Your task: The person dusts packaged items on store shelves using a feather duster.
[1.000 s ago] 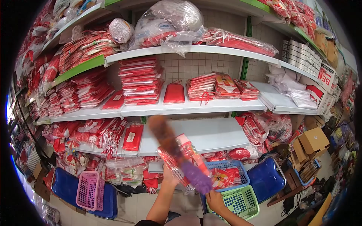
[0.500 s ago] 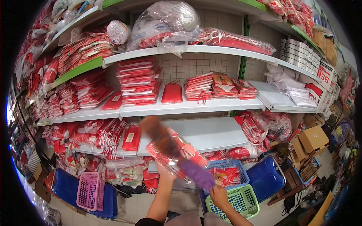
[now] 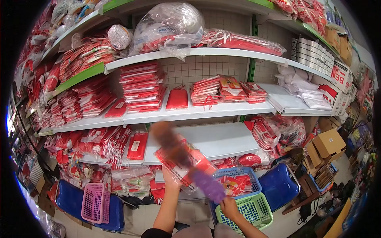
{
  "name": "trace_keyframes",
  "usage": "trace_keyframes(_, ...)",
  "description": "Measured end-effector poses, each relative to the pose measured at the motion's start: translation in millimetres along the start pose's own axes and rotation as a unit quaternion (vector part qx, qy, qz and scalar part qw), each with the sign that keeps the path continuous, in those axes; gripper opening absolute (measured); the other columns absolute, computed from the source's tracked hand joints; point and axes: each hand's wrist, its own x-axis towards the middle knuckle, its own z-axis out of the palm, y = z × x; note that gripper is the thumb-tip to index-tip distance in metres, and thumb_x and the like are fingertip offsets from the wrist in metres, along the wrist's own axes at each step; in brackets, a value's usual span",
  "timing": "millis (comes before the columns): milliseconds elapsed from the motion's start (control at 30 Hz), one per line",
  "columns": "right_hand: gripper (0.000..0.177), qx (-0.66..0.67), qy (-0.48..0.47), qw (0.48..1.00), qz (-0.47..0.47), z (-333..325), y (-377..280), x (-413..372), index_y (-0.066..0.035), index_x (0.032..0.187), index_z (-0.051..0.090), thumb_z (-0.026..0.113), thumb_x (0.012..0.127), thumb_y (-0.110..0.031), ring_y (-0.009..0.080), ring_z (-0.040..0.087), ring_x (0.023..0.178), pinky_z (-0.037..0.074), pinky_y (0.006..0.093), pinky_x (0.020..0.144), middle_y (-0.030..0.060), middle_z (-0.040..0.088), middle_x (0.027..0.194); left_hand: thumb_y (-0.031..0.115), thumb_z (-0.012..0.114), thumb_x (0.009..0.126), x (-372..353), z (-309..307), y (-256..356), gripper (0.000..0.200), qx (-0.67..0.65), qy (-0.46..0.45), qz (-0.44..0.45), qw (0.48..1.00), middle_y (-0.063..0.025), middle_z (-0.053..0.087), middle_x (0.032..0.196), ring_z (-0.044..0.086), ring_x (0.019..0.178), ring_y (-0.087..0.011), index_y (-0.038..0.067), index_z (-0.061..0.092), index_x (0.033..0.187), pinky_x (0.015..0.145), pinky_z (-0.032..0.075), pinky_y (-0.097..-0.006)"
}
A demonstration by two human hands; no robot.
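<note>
Left hand [image 3: 171, 178] grips red packets [image 3: 201, 159] under a duster [image 3: 207, 185]; right hand [image 3: 229, 207] clenches its end

Your left hand [image 3: 172, 177] is raised ahead of you, forearm extended upward, fingers partly hidden. Your right hand [image 3: 228, 204] sits lower and to the right, fingers curled closed, forearm angled up and inward from the lower right. Both forearms bare; hands apart.
</note>
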Motion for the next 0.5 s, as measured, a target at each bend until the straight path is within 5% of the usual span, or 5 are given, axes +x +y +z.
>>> trace_keyframes(67,0.019,-0.007,-0.035,0.996,-0.079,-10,-15,3,0.003,0.072,0.05,0.055,0.08,-0.013,0.0417,0.055,0.061,0.041,0.0481,0.055,0.0256,0.054,0.064,0.04,0.033,0.093,-8,13,-8,0.04,-0.074,0.109,-0.055,0.99,-0.0036,0.059,0.099,0.058,0.08,-0.0172,0.008,0.053,0.106,0.063,0.049,-0.027)
trace_keyframes(100,0.02,-0.01,-0.024,0.998,-0.05,-14,-19,5,0.003,0.072,0.05,0.055,0.081,-0.015,0.0411,0.055,0.061,0.042,0.0479,0.055,0.0248,0.054,0.064,0.042,0.032,0.093,0,-7,-15,0.041,-0.295,-0.028,-0.048,0.954,-0.0035,0.059,0.096,0.058,0.078,-0.0174,0.008,0.053,0.106,0.061,0.049,-0.0269)
trace_keyframes(267,0.023,0.068,0.041,0.993,0.082,-15,-23,13,0.001,0.072,0.051,0.055,0.082,-0.019,0.0393,0.057,0.06,0.044,0.0468,0.055,0.0218,0.056,0.065,0.049,0.032,0.09,-26,50,7,0.051,-0.134,-0.031,-0.119,0.983,-0.0103,0.061,0.102,0.06,0.09,-0.0246,0.007,0.054,0.109,0.076,0.051,-0.0397)
trace_keyframes(367,0.022,-0.024,-0.026,0.999,-0.041,-20,-29,5,0.001,0.071,0.051,0.055,0.082,-0.017,0.0401,0.056,0.059,0.044,0.0465,0.054,0.023,0.055,0.064,0.052,0.033,0.09,-22,2,-22,0.056,-0.245,-0.146,-0.103,0.953,-0.0121,0.059,0.111,0.061,0.09,-0.0284,0.006,0.05,0.116,0.076,0.051,-0.0415)
trace_keyframes(500,0.023,-0.005,0.02,1.0,0.012,-26,-34,10,0.002,0.07,0.05,0.055,0.082,-0.017,0.0408,0.055,0.059,0.043,0.047,0.054,0.0232,0.055,0.063,0.052,0.032,0.09,-24,14,-12,0.056,-0.202,-0.104,-0.092,0.969,-0.0116,0.059,0.111,0.061,0.088,-0.0288,0.007,0.051,0.117,0.074,0.052,-0.0417)
